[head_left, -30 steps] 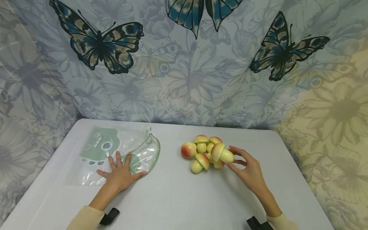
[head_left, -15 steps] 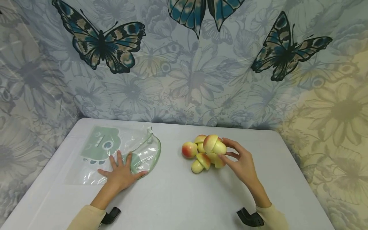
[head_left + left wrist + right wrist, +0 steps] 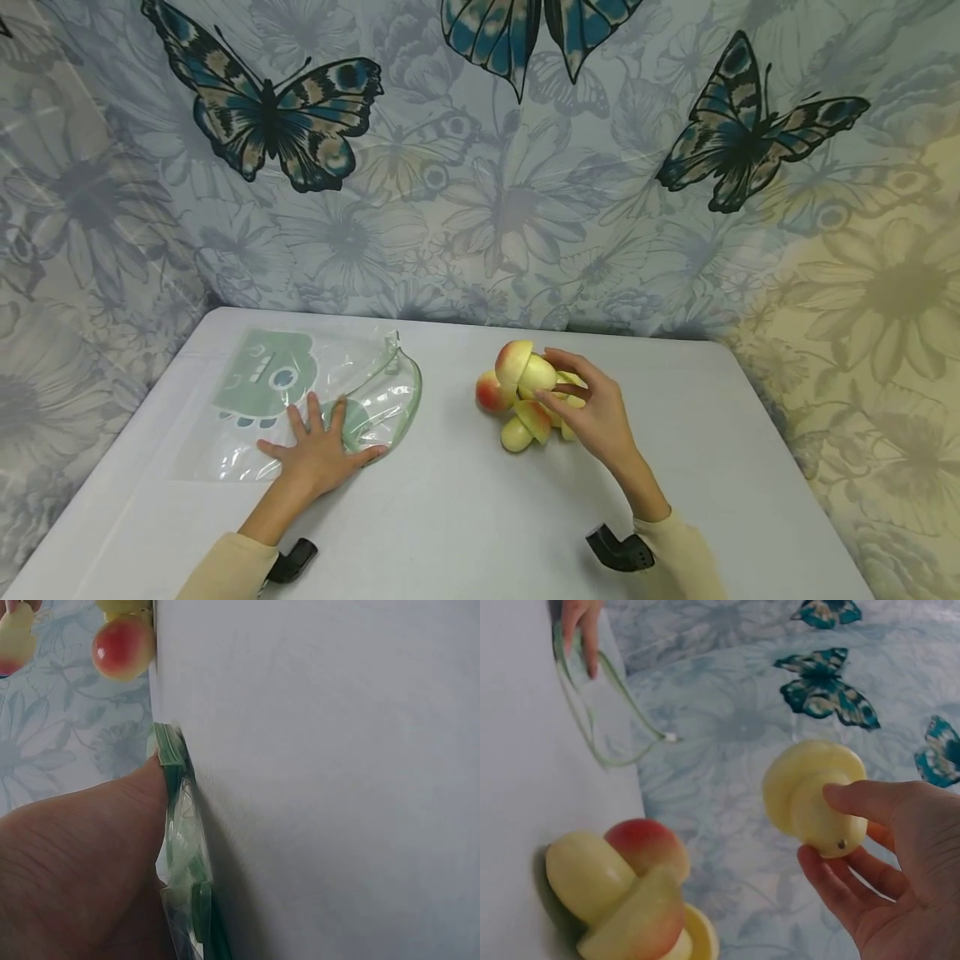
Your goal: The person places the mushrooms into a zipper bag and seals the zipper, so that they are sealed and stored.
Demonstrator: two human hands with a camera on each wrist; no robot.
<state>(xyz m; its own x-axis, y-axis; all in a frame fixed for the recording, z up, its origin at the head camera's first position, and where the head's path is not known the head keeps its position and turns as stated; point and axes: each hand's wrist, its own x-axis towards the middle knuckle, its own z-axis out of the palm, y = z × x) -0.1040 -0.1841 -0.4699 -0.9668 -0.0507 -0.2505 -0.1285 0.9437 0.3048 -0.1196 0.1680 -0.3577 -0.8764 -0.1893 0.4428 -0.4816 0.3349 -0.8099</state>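
My left hand point(image 3: 318, 462) lies flat with fingers spread on a clear plastic zip bag point(image 3: 258, 379) printed with a green cartoon face. In the left wrist view, the bag's green-edged opening point(image 3: 171, 754) runs beside the thumb. My right hand point(image 3: 600, 417) pinches a yellow mushroom-shaped piece point(image 3: 814, 776) with a reddish blush by its stem, thumb on one side and fingers on the other. It is held above a small pile. Below it are a round red-and-yellow piece point(image 3: 491, 393) and another mushroom-shaped piece point(image 3: 516, 435); others are partly hidden behind the hand.
Everything lies on a white-covered table point(image 3: 450, 525). A wall covering point(image 3: 510, 233) with flowers and blue butterflies rises right behind its back edge. A black wrist device point(image 3: 618, 550) sits at the right cuff, and another device point(image 3: 292, 561) at the left.
My right hand has carried the mushroom-shaped piece leftward over the pile, from its right side to above its left part. The left hand stays on the bag.
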